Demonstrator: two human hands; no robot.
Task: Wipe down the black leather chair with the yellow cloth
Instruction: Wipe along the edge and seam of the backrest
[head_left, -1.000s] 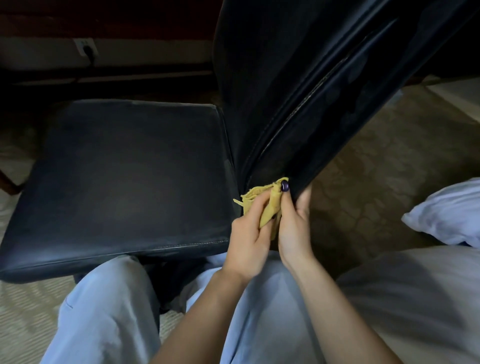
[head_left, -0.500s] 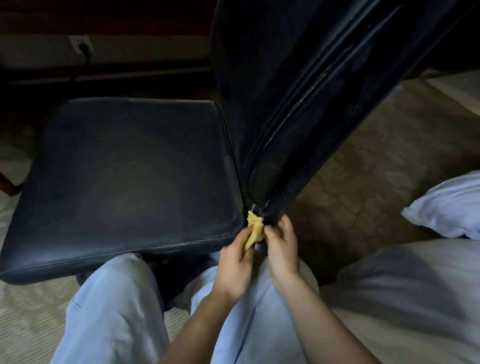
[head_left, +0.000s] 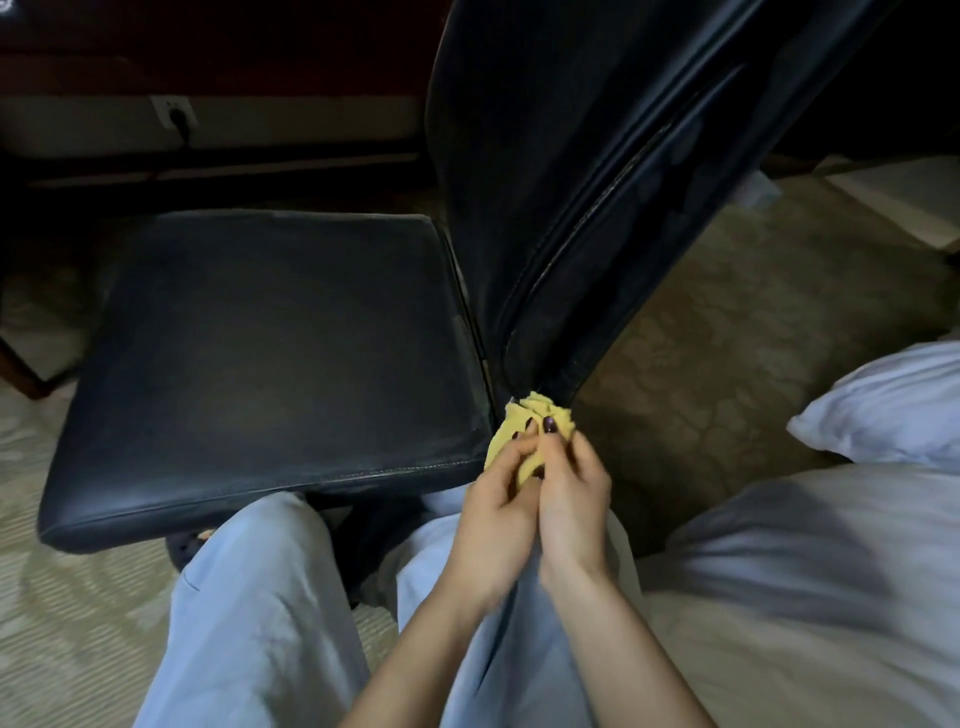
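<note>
Your left hand (head_left: 498, 499) and right hand (head_left: 574, 483) are both closed around the yellow cloth (head_left: 535, 404). The fingers of each hand are curled, with dark-painted fingertips (head_left: 549, 425) pinching the bunched fabric from either side. The two hands press against each other along their inner edges, palms turned inward. Only the upper and left folds of the cloth show beyond the fingers; the rest is hidden inside the grip.

The cloth sits at the near right corner of the seat (head_left: 270, 353) of the black leather chair (head_left: 156, 483). It touches the lower end of the backrest (head_left: 545, 182), where the stitched seam (head_left: 597, 208) running down the backrest's edge comes to its end.

Both forearms enter from the bottom of the view and converge toward the cloth. Your wrists are close together and roughly straight. The hands are held above your knees, which are covered in light blue trousers (head_left: 249, 623).

To the left, the seat surface extends flat and open as far as its far left edge. To the right of the backrest there is a stretch of patterned carpet (head_left: 727, 338). Beyond it lie a bed (head_left: 805, 597) and a white pillow (head_left: 883, 405), well apart from the hands. A wall socket (head_left: 174, 111) with a plug in it is visible on the wall beyond the seat.
</note>
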